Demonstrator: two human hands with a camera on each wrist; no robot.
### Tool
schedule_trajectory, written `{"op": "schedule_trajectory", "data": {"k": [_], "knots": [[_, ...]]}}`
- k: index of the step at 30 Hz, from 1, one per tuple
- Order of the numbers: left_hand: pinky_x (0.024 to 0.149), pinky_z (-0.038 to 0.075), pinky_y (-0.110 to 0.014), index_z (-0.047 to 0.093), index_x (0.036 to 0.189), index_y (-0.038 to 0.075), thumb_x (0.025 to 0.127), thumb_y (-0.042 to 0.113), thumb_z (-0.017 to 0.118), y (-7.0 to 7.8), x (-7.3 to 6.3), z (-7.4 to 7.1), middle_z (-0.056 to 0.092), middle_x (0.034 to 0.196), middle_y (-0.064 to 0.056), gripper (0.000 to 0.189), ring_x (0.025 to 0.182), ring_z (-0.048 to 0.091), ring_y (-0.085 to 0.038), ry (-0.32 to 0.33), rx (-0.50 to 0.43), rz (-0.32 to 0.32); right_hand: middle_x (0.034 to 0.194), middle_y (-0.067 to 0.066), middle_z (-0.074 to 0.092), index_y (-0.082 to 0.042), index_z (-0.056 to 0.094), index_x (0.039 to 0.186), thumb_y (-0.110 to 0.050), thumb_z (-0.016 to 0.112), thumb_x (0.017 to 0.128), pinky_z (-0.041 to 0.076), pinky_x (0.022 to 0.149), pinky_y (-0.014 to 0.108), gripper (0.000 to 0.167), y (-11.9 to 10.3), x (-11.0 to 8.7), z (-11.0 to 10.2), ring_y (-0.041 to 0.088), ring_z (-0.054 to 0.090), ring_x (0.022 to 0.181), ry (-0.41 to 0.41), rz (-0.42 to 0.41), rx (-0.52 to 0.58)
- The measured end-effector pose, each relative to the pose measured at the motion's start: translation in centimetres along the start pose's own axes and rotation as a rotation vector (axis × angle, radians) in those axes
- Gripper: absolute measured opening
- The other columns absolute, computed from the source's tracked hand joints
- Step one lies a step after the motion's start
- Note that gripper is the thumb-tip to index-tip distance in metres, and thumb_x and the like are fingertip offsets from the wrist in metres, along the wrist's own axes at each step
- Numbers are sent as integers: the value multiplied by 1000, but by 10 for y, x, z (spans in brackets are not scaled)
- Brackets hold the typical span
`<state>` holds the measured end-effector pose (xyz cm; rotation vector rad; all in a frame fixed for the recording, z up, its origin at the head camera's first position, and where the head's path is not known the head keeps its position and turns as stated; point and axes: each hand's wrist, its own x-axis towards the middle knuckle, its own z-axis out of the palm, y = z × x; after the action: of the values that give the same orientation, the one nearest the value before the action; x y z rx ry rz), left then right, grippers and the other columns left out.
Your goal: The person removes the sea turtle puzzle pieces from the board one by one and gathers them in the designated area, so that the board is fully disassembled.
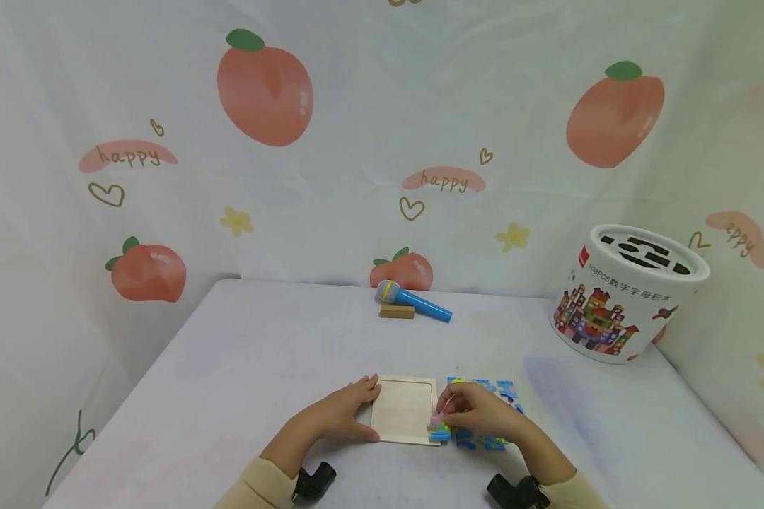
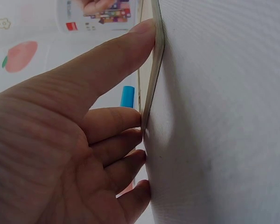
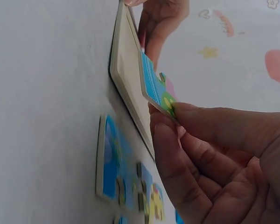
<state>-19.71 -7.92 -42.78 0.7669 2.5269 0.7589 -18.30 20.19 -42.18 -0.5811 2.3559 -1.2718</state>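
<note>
A shallow square wooden puzzle tray lies on the white table, its inside bare wood. My left hand rests at its left side, thumb on the near corner and fingers against the far part of the edge. Between thumb and fingertips, my right hand pinches a puzzle piece coloured blue, green and pink. That piece is tilted and overlaps the tray's right rim in the head view. Several loose blue puzzle pieces lie to the right of the tray, partly hidden beneath the right hand.
At the back of the table lie a blue toy microphone and a small brown wooden block. A large white tub with a slotted lid stands at the back right. Behind the table hangs a peach-printed cloth.
</note>
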Motion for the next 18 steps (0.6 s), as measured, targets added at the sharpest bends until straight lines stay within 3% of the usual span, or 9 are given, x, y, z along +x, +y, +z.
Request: {"op": "schedule_trajectory", "data": {"k": [18], "knots": [[113, 20, -53, 36, 142, 2, 75, 33, 76, 0, 0, -1, 25, 154, -11, 83, 143, 19, -33, -1, -12, 4, 85, 6, 60, 2, 60, 98, -15, 61, 90, 49, 64, 22, 19, 26, -42, -31, 9, 56, 72, 72, 80, 31]]}}
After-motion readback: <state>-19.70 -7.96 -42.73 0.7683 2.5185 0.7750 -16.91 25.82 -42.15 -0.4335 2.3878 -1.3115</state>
